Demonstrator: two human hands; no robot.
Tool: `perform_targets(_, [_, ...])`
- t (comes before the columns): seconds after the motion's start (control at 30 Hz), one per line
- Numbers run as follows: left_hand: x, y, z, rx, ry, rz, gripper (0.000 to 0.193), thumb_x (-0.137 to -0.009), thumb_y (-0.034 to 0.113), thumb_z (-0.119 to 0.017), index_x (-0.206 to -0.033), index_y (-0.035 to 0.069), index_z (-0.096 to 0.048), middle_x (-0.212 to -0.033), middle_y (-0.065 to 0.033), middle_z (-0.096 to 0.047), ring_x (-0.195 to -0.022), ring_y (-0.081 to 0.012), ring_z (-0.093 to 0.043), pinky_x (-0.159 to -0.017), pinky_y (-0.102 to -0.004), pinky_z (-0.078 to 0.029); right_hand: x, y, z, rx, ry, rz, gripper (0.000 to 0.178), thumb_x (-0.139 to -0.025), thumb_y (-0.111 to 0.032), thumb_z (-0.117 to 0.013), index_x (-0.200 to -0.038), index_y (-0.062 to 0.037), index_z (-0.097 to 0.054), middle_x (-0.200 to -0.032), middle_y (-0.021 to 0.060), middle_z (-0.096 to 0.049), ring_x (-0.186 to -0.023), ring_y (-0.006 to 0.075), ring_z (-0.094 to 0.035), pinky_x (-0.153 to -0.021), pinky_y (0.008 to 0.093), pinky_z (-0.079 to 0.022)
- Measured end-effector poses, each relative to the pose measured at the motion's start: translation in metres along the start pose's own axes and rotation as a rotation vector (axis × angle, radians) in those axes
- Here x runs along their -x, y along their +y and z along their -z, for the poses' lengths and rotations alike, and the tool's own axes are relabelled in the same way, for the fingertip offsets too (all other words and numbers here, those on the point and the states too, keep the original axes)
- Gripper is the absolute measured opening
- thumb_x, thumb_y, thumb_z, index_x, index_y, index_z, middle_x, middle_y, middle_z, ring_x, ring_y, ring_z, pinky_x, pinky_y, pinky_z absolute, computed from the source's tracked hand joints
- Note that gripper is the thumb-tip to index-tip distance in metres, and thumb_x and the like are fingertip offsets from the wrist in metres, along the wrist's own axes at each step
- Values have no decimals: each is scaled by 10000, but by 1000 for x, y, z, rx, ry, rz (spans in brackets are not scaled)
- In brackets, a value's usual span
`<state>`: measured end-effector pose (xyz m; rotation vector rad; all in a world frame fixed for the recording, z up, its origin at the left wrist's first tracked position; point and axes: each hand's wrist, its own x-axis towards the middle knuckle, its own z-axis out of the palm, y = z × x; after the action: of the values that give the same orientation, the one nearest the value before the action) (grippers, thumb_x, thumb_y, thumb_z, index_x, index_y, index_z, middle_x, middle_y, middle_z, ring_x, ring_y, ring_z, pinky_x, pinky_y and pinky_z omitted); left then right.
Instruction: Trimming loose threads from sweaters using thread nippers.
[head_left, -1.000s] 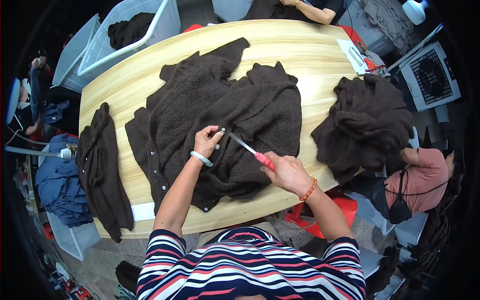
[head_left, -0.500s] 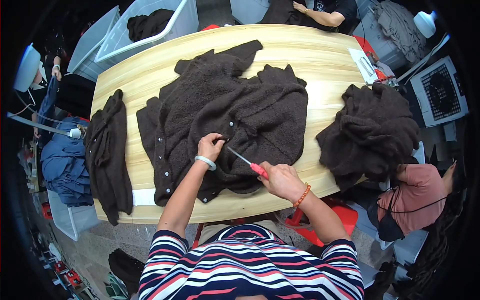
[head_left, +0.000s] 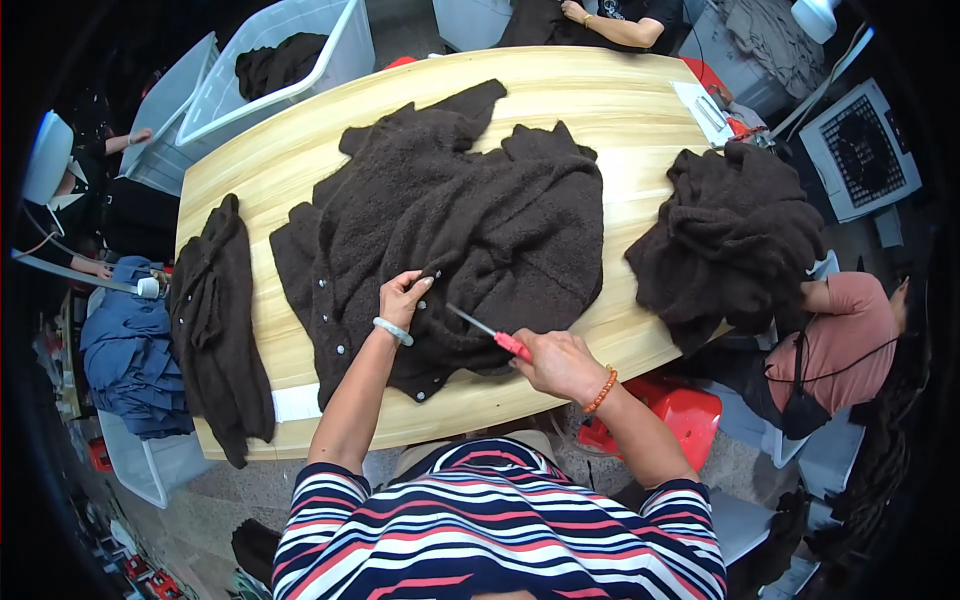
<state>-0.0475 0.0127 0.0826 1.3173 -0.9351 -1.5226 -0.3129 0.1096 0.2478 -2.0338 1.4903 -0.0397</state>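
The right hand closes around one pink-handled tool; the left hand pinches one dark cardigan on one table, between one garment and one cloth heap. The tool's tip stands farther from the left hand than before.

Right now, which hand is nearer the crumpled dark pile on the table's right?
Right: the right hand is left of the pile, apart from it; the left hand is farther left, touching the middle garment.
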Motion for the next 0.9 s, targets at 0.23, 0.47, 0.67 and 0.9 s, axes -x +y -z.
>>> perform_targets(0.23, [36, -9, 28, -709, 106, -325, 245, -867, 185, -679, -1017, -9, -667, -885, -116, -704, -778, -187, -659, -722, -315, -510, 11, -31, -26, -29, 0, -63, 248, -885, -234, -593, -1058, -57, -570, -775, 211, -665, -764, 400, -661, -691, 492, -517])
perform_targets(0.47, [12, -49, 52, -79, 89, -116, 271, -984, 236, -574, -894, -3, -665, -739, 71, -563, -687, -45, -460, -624, -230, -397, 12, -74, -42, 14, -100, -127, 277, -896, -279, -596, -1100, -94, -570, -732, 197, -658, -740, 392, -660, -687, 498, -503])
perform_targets(0.67, [12, -33, 46, 551, 42, 325, 239, -995, 257, -537, -1114, 68, -624, -1040, -20, -675, -900, -160, -649, -718, -279, -509, 10, -91, -45, 0, -61, -179, 245, -880, -236, -596, -1044, -57, -577, -750, 204, -664, -758, 389, -668, -689, 496, -514])
perform_targets(0.9, [18, -18, 41, 802, -100, 399, 95, -997, 232, -524, -969, 161, -580, -673, 71, -468, -457, -66, -306, -443, -229, -282, 17, -95, -48, -21, -39, -192, 256, -897, -245, -591, -1081, -68, -575, -737, 210, -655, -747, 389, -665, -685, 492, -516])
